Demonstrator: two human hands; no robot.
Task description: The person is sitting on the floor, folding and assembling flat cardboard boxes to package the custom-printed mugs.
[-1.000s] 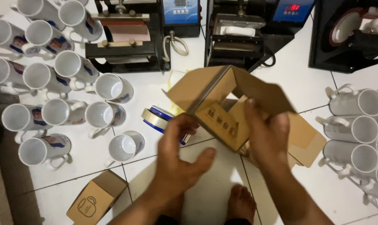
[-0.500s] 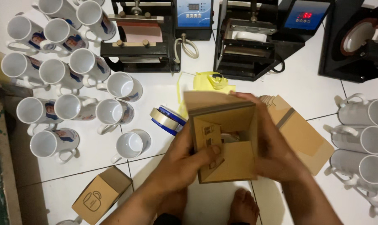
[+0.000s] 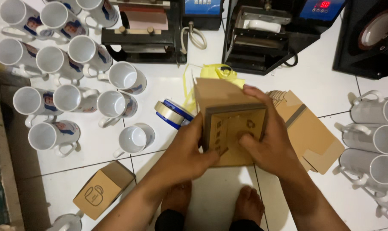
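Cardboard mug box held above tiled floor, end flaps being folded shut. Left hand clamps left wall; right hand wraps right wall, thumb pressing flap. Tape roll left of grip; flat box blanks right. Likely next: tuck flap fully, needs square alignment.

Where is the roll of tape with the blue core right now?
The roll of tape with the blue core lies on the white tiled floor, just left of the brown cardboard box held in both hands.
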